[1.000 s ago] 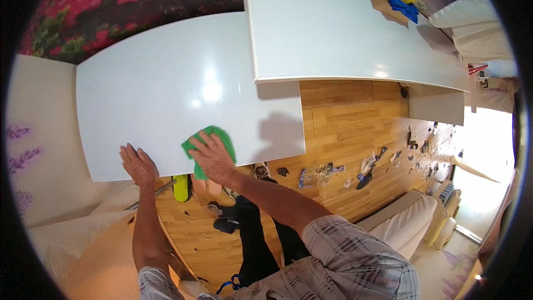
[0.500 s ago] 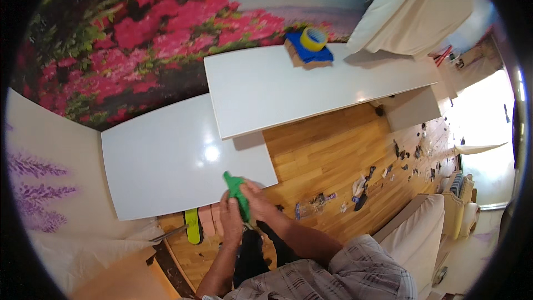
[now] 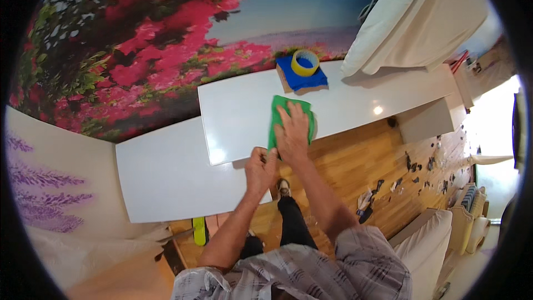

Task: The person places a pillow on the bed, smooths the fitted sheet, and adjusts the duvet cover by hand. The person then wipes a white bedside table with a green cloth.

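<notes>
A green cloth [image 3: 279, 112] lies spread on the upper white shelf panel [image 3: 239, 114], near its front edge. My right hand [image 3: 295, 132] presses flat on the cloth with its fingers stretched out. Just off the panel's front edge, my left hand [image 3: 261, 171] is closed, its fingertips at the cloth's lower corner. Behind the cloth sit a blue folded cloth [image 3: 302, 80] and a roll of yellow tape [image 3: 305, 63] on top of it.
Below and left lies a lower white panel [image 3: 161, 180]. A beige draped cloth [image 3: 413, 22] hangs over the upper panel's right end. Scraps of debris [image 3: 366, 200] litter the wooden floor [image 3: 347, 158]. A covered piece of furniture [image 3: 425, 239] stands at the right.
The green cloth, bunched between both hands before, is now laid out on the upper panel. Both hands have moved up and right, and the right one has flattened onto it.
</notes>
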Demonstrator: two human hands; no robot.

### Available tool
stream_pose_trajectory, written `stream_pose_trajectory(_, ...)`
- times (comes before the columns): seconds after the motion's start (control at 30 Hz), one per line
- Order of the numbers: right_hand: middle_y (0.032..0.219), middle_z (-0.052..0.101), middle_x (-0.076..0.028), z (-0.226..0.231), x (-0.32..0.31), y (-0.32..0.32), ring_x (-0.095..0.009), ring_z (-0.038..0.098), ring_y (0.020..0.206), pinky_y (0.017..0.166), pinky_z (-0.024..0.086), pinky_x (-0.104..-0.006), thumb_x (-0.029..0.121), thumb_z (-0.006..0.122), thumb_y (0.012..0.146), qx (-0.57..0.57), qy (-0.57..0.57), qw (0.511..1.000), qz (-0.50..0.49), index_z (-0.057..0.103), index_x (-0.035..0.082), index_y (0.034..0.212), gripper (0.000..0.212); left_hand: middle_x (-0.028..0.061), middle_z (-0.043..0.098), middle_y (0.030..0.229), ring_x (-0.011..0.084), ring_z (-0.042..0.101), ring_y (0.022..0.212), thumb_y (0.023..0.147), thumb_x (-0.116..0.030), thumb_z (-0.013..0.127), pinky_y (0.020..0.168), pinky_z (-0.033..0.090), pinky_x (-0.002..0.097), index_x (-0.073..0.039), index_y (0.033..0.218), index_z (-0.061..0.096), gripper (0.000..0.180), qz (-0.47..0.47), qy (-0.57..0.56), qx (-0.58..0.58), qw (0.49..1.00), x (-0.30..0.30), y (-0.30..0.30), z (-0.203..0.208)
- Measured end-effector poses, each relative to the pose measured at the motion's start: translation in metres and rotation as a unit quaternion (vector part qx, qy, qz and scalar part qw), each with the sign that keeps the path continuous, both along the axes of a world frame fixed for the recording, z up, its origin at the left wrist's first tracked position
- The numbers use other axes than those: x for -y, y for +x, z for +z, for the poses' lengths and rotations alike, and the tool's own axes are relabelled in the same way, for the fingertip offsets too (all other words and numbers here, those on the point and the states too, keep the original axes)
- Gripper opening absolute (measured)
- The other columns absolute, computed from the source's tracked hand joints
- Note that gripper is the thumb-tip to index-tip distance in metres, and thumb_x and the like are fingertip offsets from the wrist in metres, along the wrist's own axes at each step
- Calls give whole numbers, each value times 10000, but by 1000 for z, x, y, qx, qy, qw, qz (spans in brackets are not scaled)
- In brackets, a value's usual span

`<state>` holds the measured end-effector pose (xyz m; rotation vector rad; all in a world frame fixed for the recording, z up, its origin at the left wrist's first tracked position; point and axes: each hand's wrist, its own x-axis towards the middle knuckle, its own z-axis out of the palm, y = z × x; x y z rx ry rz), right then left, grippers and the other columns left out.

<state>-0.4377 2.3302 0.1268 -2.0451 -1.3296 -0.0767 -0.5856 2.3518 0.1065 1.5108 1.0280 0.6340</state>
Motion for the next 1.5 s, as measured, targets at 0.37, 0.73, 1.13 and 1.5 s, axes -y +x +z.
stream_pose_trajectory(0.37,1640,273,-265,-87,-26,14,-480,177,1539,1236,125,-642,418,665,972,16,-177,984,12,425,54,1552,726,303,326,1605,468,268,1519,966,-280,680,1220,196,638,-11,1482,478,616,-98,403,-335,846,-137,-59,-52)
stream_pose_trajectory(0.73,1561,347,-343,-87,-121,-27,-546,265,1479,1182,208,-683,394,693,949,105,-128,985,50,448,5,1519,732,312,287,1621,492,257,1513,955,-321,676,1240,168,619,31,1510,401,713,-52,329,-164,929,-150,-68,-71)
stream_pose_trajectory(1.13,1614,357,-231,-92,-225,-73,-534,261,1485,1189,189,-680,393,606,987,138,-126,963,194,464,99,1542,643,349,271,1615,524,264,1499,994,-356,610,1228,213,591,63,1561,291,774,15,334,-75,940,-154,-81,-79)
stream_pose_trajectory(1.5,1630,365,-186,-74,-76,-103,-462,211,1545,1249,126,-639,299,619,952,57,-190,931,307,508,111,1517,605,316,357,1589,477,371,1452,978,-314,618,1207,271,569,77,1528,372,719,18,332,17,943,-146,-88,-91)
